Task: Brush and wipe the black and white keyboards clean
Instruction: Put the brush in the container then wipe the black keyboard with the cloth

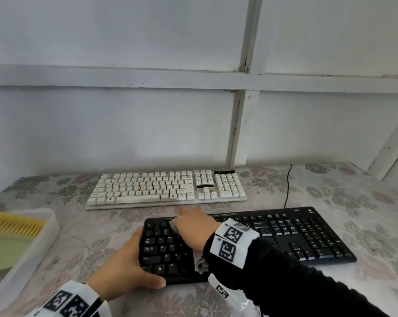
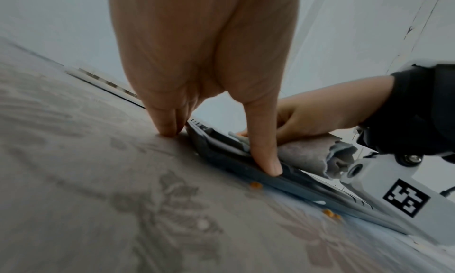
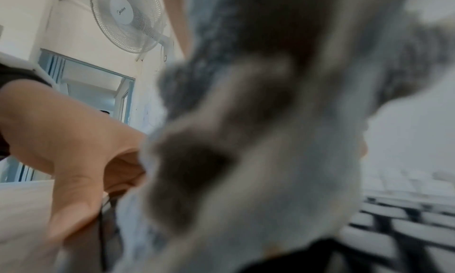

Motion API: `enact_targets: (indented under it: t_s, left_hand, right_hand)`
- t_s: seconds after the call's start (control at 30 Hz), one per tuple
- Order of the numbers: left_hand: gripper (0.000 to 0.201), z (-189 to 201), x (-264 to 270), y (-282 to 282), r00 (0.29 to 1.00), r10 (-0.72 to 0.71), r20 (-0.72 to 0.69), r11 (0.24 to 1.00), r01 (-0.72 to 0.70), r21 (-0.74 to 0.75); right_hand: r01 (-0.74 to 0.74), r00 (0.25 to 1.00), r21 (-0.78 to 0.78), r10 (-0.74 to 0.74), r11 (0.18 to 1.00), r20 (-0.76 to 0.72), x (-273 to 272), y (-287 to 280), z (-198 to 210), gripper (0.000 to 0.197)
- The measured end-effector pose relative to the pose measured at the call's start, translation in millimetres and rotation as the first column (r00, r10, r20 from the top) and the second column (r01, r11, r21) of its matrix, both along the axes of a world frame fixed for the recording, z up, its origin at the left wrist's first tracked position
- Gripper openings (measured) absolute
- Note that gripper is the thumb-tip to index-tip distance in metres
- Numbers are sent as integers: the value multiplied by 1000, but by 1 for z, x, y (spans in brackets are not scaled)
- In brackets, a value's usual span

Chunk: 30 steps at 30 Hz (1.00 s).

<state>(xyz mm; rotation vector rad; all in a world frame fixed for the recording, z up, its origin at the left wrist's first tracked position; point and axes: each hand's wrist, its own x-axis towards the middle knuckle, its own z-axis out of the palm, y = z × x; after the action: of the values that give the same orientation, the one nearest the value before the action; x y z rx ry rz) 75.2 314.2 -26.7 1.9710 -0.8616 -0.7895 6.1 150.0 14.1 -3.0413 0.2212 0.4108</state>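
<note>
A plain indoor room, likely a home or small office. A floral plastic tablecloth (image 1: 330, 193) covers a table against a pale grey painted wall (image 1: 124, 122). A white wall-mounted fan (image 3: 126, 17) hangs beside a blue-framed window (image 3: 98, 94).

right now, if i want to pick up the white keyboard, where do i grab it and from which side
Take the white keyboard by its two short ends, one hand on each, coming in from left and right. It lies flat and long across the table, with both ends clear, while the black keyboard crowds its near edge.
</note>
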Motion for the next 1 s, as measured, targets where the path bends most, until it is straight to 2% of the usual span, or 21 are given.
enact_targets:
  t_s: [0.13, 0.2, 0.27, 0.4, 0.47, 0.53, 0.63, 0.7, 0.77, 1.0]
  left_hand:
    - [101, -1, 0, 1, 1000, -12, 22, 1000, 12, 8]
    - [101, -1, 1, 1, 999, -19, 31, 1000, 19, 14]
    - [99, -1, 0, 1, 1000, -18, 22, 1000, 18, 15]
    - [97, 3, -2, 0, 1000, -2, 5, 1000, 2, 3]
    - [96, 6, -3, -2, 1000, 2, 8, 1000, -2, 13]
    - [105, 6, -3, -3, 1000, 7, 12, 1000, -7, 17]
    - [111, 4, -1, -2, 1000, 13, 2, 1000, -13, 27]
    - [105, 3, -1, -1, 1000, 13, -8, 1000, -13, 25]
    - [97, 2, -1, -1, 1000, 14, -10, 1000, -13, 28]
    - [90, -1, 0, 1, 1000, 18, 1, 999, -18, 29]
  right_hand:
    - [103, 993, -59, -106, 993, -53, -13, -17, 0, 30]
    - [105, 989, -102, -115, 989, -96, -14, -24, 2, 30]
    - [79, 991, -106, -90, 991, -98, -8, -24, 5, 26]
    - [28, 998, 35, -30, 999, 56, 13, 2, 12, 9]
    - [-74, 995, 39, 71, 996, 71, 21, 17, 13, 11]
    - [-135, 991, 36, 134, 990, 27, 25, 26, 9, 18]
    - [-58, 998, 64, 57, 996, 20, 23, 27, 2, 22]
    - [-38, 999, 61, 36, 997, 36, 17, 22, 1, 16]
    - [-24, 999, 62, 21, 998, 39, 9, 16, 3, 17]
    - [61, 998, -7, -61, 998, 17, -14, -7, 1, 20]
